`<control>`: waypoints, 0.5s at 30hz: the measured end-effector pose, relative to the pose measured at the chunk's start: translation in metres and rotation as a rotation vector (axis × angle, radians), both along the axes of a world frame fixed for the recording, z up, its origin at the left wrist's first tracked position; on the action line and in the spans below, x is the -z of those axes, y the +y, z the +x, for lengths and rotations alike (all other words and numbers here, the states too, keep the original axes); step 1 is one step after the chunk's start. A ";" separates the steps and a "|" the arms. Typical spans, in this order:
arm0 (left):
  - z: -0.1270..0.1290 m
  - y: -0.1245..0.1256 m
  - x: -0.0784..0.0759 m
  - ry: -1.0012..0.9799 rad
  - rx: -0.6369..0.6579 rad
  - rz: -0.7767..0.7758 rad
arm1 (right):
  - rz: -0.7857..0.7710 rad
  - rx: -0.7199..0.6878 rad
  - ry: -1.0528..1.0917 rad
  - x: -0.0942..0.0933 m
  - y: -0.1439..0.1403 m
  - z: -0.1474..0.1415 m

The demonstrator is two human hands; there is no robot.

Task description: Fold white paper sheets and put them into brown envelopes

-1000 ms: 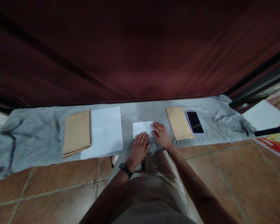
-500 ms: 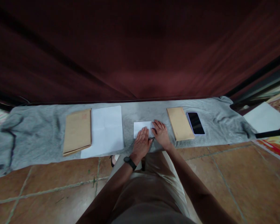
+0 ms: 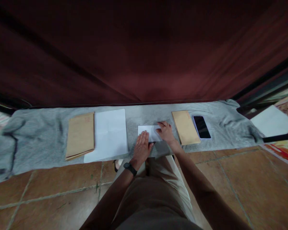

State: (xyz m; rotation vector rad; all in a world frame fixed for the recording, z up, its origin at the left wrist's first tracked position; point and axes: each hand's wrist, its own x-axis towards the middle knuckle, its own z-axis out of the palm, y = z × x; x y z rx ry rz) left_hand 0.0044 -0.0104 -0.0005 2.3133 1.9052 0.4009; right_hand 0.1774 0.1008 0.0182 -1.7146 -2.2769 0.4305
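A: What have I got on the feed?

B: I see 2 hands on a small folded white paper [image 3: 149,132], lying on the grey cloth [image 3: 38,140] between the white sheet [image 3: 109,134] and the right-hand brown envelope [image 3: 185,127].

A: Grip?

B: Left hand [image 3: 142,148] flat, fingers together, pressing its near edge. Right hand [image 3: 166,131] spread loosely over the right end, grasping nothing. Phone [image 3: 201,126] just beside that envelope.

A dark maroon fabric curtain [image 3: 144,51] hangs behind a long grey cloth-covered ledge [image 3: 38,140], above dimly lit terracotta floor tiles [image 3: 230,179].
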 end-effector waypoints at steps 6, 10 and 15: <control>-0.006 -0.001 -0.002 -0.102 0.007 0.088 | -0.085 0.000 0.076 -0.016 0.015 -0.002; -0.014 0.003 -0.025 -0.183 -0.059 0.264 | -0.043 -0.055 0.315 -0.036 0.010 0.003; -0.025 0.011 -0.065 -0.201 -0.146 0.441 | 0.158 -0.165 0.727 -0.052 -0.009 0.014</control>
